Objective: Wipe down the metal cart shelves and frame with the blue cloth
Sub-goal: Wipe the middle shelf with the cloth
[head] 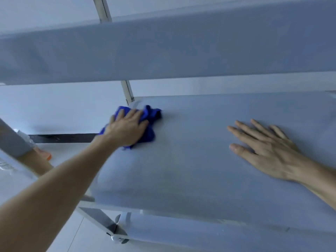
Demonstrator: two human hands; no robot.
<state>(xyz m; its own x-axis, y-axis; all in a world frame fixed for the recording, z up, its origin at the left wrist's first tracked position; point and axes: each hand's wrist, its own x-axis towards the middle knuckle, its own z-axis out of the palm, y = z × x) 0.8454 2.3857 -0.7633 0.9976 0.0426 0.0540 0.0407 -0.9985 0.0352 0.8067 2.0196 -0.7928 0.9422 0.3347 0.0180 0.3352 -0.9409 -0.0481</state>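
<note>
**Left hand flat on the blue cloth, far corner of the shelf**

Left hand (127,127) lies palm down on the blue cloth (150,122), fingers straight and close together, pressing it against the cart's middle shelf (190,170). Bunched cloth shows beyond the fingertips, to the right of the hand and under the wrist. It sits at the shelf's far left corner, just beside the upright frame post (127,91). Right hand (265,150) rests flat on the same shelf, fingers spread, holding nothing, well apart from the cloth. An upper shelf (163,51) crosses the view above both hands. Below the near left corner a caster wheel (119,239) stands on the pale floor (60,233).
</note>
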